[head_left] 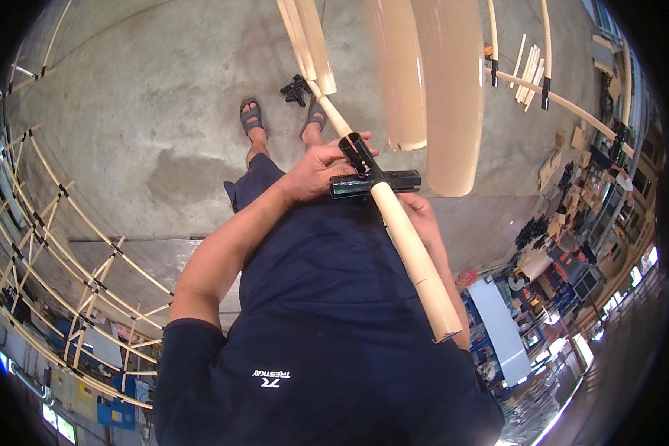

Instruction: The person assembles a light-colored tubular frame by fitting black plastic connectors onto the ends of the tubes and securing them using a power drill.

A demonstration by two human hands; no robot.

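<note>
A black pipe joint (357,184) with several short sleeves sits in front of my body at waist height. Below it, a cream pipe (416,256) slants down towards my right side, its cut end near my right forearm. Another cream pipe length (334,115) runs from the joint's upper side towards my feet. My left hand (318,171) is closed around the joint's left side, its fingertips showing behind the upright sleeve. Close under the joint's right end, my right hand (420,213) grips it from behind; most of its fingers are hidden.
Two large cream pipes (453,97) loom near at upper right. Black joints (296,90) lie on the floor by my feet. Pipe frames stand at left (89,290) and upper right (572,108), beside loose pipes (529,74). Boxes (550,169) and a pale table (498,327) stand at right.
</note>
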